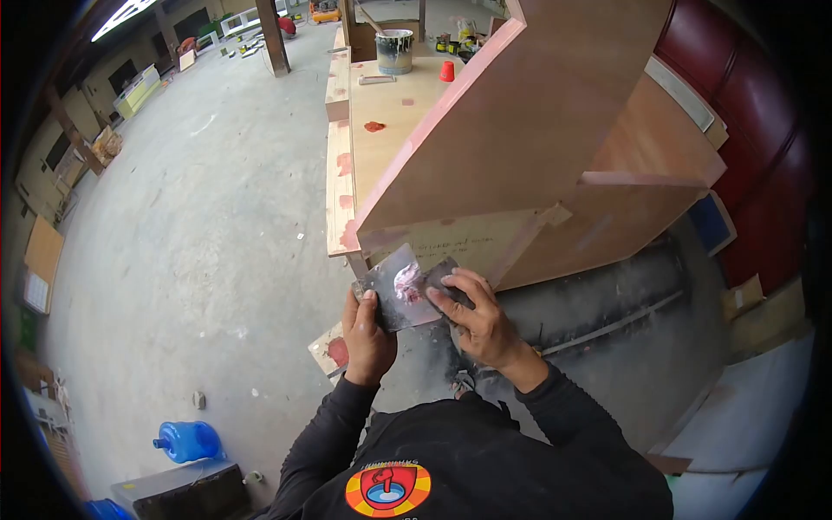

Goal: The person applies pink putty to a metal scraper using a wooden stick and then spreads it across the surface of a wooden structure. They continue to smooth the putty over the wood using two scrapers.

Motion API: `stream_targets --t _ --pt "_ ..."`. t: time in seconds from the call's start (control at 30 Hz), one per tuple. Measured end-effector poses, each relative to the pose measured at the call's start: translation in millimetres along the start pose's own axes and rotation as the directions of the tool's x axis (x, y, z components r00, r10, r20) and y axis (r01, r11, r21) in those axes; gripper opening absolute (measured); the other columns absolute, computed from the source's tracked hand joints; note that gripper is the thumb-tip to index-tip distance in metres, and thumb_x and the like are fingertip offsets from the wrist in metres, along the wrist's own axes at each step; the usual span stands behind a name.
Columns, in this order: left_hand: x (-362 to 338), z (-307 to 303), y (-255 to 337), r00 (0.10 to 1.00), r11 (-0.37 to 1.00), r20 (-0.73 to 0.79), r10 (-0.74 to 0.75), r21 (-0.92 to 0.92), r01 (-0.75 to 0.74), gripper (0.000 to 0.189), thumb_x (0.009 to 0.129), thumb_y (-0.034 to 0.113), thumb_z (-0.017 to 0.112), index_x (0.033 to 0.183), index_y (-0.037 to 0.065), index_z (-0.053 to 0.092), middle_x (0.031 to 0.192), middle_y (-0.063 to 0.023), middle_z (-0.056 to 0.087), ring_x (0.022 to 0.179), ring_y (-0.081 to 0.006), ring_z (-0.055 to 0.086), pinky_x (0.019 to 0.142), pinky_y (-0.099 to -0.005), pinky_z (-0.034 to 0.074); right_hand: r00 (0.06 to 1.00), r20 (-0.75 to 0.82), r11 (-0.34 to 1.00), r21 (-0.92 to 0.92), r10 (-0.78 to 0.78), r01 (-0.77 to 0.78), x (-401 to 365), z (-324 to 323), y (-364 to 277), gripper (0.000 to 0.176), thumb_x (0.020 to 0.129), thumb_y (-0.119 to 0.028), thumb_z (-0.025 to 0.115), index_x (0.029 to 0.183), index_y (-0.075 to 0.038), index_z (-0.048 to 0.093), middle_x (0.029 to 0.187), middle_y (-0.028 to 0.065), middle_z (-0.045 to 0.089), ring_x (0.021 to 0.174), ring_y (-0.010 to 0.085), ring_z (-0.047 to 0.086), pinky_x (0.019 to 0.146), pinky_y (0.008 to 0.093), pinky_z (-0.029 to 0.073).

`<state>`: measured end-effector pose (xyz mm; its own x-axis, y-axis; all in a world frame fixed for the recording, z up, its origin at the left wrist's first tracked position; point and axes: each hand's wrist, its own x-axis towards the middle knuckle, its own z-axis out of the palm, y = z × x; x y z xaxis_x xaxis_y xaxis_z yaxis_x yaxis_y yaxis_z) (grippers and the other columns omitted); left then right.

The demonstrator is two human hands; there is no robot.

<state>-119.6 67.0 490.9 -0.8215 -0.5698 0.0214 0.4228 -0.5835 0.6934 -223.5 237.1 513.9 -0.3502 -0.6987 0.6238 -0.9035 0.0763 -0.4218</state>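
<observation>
My left hand (370, 341) holds a flat grey metal plate (392, 305) by its left side, thumb on top. A lump of pinkish-white paste (408, 283) lies on the plate. In my right hand (485, 321) is a dark scraper (440, 273), gripped between thumb and fingers. Its edge is at the right side of the plate, beside the paste. Both hands are in front of my body, near the lower corner of a large angled wooden panel (485, 130) with pink-filled edges.
Beyond the hands, a wooden surface (394, 160) bears a paint bucket (394, 52), a red cup (447, 71) and a reddish paste blob (374, 126). A blue water bottle (189, 441) lies on the floor at lower left. Dark red panels (737, 113) stand at right.
</observation>
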Motion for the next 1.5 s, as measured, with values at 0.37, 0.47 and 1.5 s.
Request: stream_targets --t 0.37,0.47,1.5 --pt "-0.2 -2.3 -15.0 0.903 0.753 -0.047 0.426 0.571 -0.326 0.025 0.106 0.015 0.04 0.122 0.0 0.05 0.112 -0.0084 0.058 0.098 -0.0121 0.054 0.088 -0.0268 0.045 0.592 0.103 0.024 0.979 0.8 -0.203 -12.0 16.6 -22.2 0.032 0.102 -0.017 0.049 0.129 -0.001 0.057 0.109 0.0087 0.067 0.08 0.0173 0.069 0.046 0.0335 0.058" --pt "-10.0 8.5 -21.8 0.894 0.609 0.059 0.445 0.712 -0.35 0.025 0.105 0.014 0.041 0.121 -0.004 0.048 0.1 -0.0098 0.058 0.087 -0.0154 0.052 0.078 -0.029 0.045 0.515 0.113 0.037 0.962 0.85 -0.272 -9.3 32.1 -23.6 0.025 0.101 -0.014 0.048 0.118 0.001 0.06 0.103 0.0078 0.065 0.073 0.0166 0.068 0.042 0.033 0.056" --pt "1.6 2.3 -19.8 0.978 0.834 0.061 0.202 0.513 -0.204 0.028 0.106 0.014 0.04 0.127 -0.002 0.05 0.113 -0.0071 0.06 0.101 -0.0111 0.054 0.09 -0.0281 0.045 0.996 0.084 0.971 -0.24 0.022 -0.001 10.4 -39.0 -15.0 0.043 0.075 -0.004 0.062 0.114 -0.017 0.075 0.108 0.0157 0.056 0.115 0.0335 0.056 0.099 0.0465 0.043"
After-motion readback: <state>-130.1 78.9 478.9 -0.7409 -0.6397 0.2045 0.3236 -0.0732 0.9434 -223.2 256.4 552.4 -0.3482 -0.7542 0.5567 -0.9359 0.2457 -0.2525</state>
